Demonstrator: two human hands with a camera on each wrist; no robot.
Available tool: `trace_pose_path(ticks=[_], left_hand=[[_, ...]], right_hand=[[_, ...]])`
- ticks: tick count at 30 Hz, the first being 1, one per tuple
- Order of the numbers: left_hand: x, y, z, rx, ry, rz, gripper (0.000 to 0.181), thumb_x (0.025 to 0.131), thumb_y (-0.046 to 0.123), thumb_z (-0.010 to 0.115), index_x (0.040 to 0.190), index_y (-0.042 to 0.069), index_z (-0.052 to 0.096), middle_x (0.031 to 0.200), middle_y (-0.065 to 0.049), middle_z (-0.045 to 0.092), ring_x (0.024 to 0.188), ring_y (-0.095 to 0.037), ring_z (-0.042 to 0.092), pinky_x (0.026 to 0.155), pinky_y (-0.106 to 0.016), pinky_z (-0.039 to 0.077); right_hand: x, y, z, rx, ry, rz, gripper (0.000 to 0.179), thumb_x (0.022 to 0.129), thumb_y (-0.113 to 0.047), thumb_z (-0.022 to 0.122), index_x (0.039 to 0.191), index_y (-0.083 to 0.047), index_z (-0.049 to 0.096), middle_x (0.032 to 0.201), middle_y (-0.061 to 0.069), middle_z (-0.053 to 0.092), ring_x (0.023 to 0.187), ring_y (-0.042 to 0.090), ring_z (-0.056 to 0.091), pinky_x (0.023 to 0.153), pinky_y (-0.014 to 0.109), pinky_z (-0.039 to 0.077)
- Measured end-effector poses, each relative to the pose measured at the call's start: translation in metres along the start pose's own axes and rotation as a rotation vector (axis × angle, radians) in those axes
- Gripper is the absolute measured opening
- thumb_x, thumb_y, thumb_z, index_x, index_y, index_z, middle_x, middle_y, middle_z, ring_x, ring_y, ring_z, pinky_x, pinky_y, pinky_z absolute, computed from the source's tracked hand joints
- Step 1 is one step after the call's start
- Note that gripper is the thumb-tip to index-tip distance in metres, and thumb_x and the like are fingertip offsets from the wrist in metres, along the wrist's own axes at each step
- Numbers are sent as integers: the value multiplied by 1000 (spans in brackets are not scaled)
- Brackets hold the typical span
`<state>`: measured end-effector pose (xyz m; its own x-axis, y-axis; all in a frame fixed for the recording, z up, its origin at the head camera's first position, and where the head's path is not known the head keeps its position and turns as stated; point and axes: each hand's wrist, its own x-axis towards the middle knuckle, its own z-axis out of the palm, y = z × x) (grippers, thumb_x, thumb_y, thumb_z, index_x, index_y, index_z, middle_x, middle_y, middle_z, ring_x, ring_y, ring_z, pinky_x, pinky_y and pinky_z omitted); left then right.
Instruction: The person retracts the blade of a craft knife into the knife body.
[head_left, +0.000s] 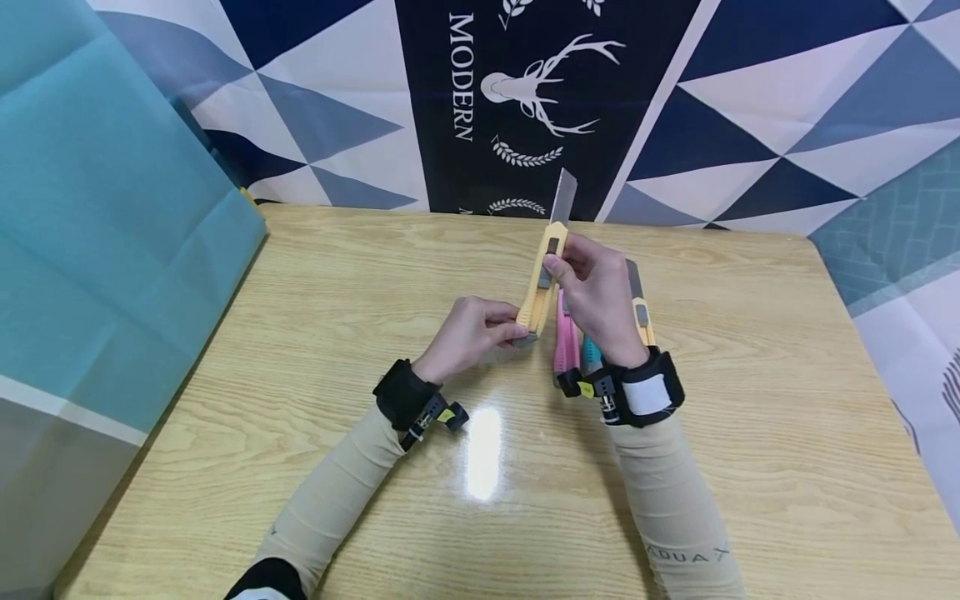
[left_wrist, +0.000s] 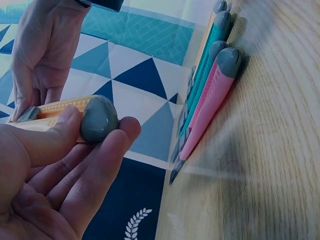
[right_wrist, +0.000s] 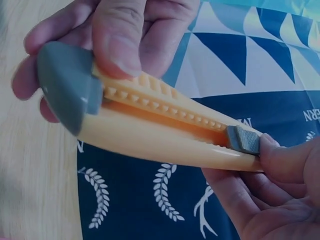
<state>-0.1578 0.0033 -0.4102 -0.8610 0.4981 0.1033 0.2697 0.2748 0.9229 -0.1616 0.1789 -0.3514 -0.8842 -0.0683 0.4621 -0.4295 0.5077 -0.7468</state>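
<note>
A yellow utility knife (head_left: 543, 279) with a grey end cap (right_wrist: 67, 90) is held up above the table, its long blade (head_left: 562, 197) extended toward the back. My left hand (head_left: 476, 331) pinches the capped end between thumb and fingers. Farther up the handle my right hand (head_left: 596, 287) grips it, the thumb against the grey slider (right_wrist: 243, 139). Beneath and beside the right hand lie a pink utility knife (head_left: 566, 340), a teal one (head_left: 591, 356) and another yellow one (head_left: 643, 321); the hand and wrist partly cover them in the head view.
The wooden table (head_left: 337, 275) ends at a patterned cloth backdrop (head_left: 337, 100). A teal fabric-covered panel (head_left: 120, 208) stands along the left side. Light reflects off the tabletop (head_left: 483, 454) between the forearms.
</note>
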Motion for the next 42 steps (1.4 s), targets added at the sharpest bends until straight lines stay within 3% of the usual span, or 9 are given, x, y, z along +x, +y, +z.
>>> trace_pose_path(ticks=[7,11,15,20,29,36,42], left_hand=[[0,0,-3,-16,7,23,18,84,9,68,100,2,70,86,-10,71,66,-15,66,63,-41,60],[0,0,-4,-20,28,32,22,84,9,67,104,0,68,91,-12,71,68,-12,65,65,-41,60],[1,2,-5,-12,58,32,25,84,9,67,107,1,67,96,-12,70,71,-7,64,66,-33,60],[1,2,-5,-18,75,31,24,84,10,67,106,1,67,96,-11,70,74,-6,64,64,-23,58],[2,1,-4,-67,103,-7,21,82,12,68,100,1,69,91,-11,70,70,-7,64,62,-23,58],[1,1,-3,-71,110,5,20,82,10,69,99,1,69,90,-12,70,69,-8,65,64,-28,60],[1,3,0,-46,113,-1,20,82,9,69,100,0,69,92,-13,70,66,-8,64,63,-29,60]], right_hand=[[2,5,3,17,21,14,23,89,-11,62,108,1,64,88,11,69,75,6,62,65,14,50],[3,7,4,79,22,61,23,91,-19,60,103,0,65,85,9,68,71,10,62,61,17,52],[2,7,3,129,-29,123,31,95,-27,55,100,1,67,83,9,67,67,14,61,56,26,58],[2,6,1,170,-80,168,35,97,-29,50,102,2,66,88,13,67,71,15,64,58,25,59],[2,5,0,158,-55,91,29,96,-19,52,96,6,67,87,18,68,67,19,65,53,19,57],[-1,-18,-5,108,-42,61,24,95,-7,52,96,12,66,85,25,67,66,26,65,54,19,57],[0,-7,-5,73,-53,48,22,95,-8,53,97,9,67,85,22,68,63,22,65,52,17,56]])
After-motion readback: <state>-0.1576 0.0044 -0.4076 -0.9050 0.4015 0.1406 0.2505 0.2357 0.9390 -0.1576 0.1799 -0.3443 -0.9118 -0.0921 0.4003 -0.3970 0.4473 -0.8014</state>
